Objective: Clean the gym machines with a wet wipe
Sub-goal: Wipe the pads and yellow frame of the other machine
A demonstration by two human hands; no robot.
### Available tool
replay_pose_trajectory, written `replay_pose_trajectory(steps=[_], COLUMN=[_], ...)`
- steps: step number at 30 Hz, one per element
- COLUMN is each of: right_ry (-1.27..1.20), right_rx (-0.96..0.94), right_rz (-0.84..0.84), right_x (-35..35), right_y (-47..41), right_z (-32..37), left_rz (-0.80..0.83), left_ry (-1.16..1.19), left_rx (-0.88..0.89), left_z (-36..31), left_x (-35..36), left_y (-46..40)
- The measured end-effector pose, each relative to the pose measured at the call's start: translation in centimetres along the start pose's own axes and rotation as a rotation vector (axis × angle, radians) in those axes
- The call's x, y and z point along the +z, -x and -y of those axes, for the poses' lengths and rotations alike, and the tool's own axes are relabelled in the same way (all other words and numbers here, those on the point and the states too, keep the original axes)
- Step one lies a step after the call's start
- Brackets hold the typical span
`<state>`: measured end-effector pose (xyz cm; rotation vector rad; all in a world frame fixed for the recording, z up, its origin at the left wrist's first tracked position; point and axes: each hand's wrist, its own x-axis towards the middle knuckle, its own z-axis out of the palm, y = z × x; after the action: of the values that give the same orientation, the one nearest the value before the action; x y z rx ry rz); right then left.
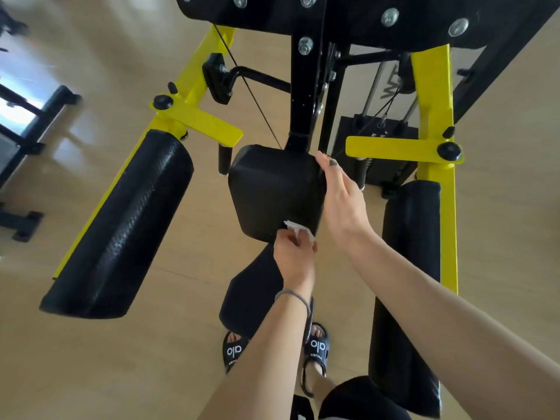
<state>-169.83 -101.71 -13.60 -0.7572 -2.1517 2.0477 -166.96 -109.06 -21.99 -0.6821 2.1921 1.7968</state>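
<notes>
The fingers [289, 237] of my left hand [293, 256] were curled round a crumpled white wipe [298, 229], pinching it against the lower edge of the black back pad [272, 186] at the middle of the machine. The wipe sat at the bottom of that pad, touching it, just above the seat [254, 286]. A grey band [295, 295] circled my left wrist.

My right hand [342, 201] lay with fingers straight along the right side of the back pad, the thumb pointing up toward the black post [301, 95]; whether the fingers behind the pad were gripping its edge, I could not tell.

To either side hung long black arm pads, the left pad [121, 225] tilted outward and the right pad [406, 283] nearly upright, each fixed to a yellow frame [436, 116]. A thin cable [248, 86] ran down diagonally to the top of the back pad. Behind the right side stood the weight stack [375, 134].

Below, my feet were in black sandals [318, 348] with white lettering, on a pale wood floor [91, 359].
</notes>
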Motion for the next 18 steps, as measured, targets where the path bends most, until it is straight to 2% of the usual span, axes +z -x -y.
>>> replay_pose_trajectory(steps=[2,7,11,13,15,16,18], right_ry=[0.035,-0.084,-0.105,-0.097,-0.092,-0.089,-0.068], right_rx=[-0.014,0.07,0.069,0.064,0.071,0.069,0.061], right_rz=[0.021,0.087,0.093,0.099,0.107,0.106,0.109], right_x=[-0.5,-1.9,-2.3,-2.2,-2.0,-1.9,-1.7], right_y=[-0.4,-1.1,-0.9,-0.9,-0.9,-0.8,-0.8], right_z=[0.0,0.4,0.4,0.1,-0.2,-0.3,-0.5], left_rz=[-0.025,-0.123,-0.218,-0.216,-0.157,-0.115,-0.042], left_ry=[0.047,0.042,0.024,0.022,-0.007,-0.008,0.079], left_rx=[0.021,0.484,0.537,0.504,0.392,0.272,-0.098], left_z=[-1.3,-7.3,-7.8,-6.1,-3.1,-1.4,1.2], left_x=[0.2,0.8,1.5,2.1,2.6,2.9,2.8], left_y=[0.5,2.4,2.6,2.7,2.6,2.2,1.1])
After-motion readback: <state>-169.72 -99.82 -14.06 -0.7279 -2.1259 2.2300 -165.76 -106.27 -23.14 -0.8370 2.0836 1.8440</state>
